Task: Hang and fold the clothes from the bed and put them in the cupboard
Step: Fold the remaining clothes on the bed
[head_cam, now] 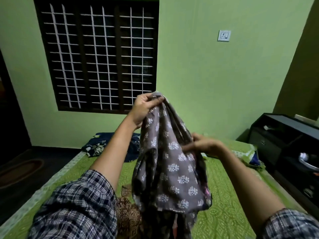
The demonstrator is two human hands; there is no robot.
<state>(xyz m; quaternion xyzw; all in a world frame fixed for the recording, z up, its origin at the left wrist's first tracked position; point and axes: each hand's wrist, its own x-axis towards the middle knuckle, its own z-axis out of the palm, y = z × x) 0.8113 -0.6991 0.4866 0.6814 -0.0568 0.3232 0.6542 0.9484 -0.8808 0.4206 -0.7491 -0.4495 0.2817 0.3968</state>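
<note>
I note the grey garment [172,169], white leaf print, hanging long axis vertical above the green bed [224,213]. My left hand [144,109] pinches its top edge; my right hand [205,145], blurred, grips its side fold.

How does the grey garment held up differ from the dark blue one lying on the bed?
The grey garment hangs in the air, gripped by the left hand and right hand; the dark blue garment lies crumpled on the bed, untouched. Grey carries small white motifs; blue, larger pale flowers. Both are unfolded.
</note>
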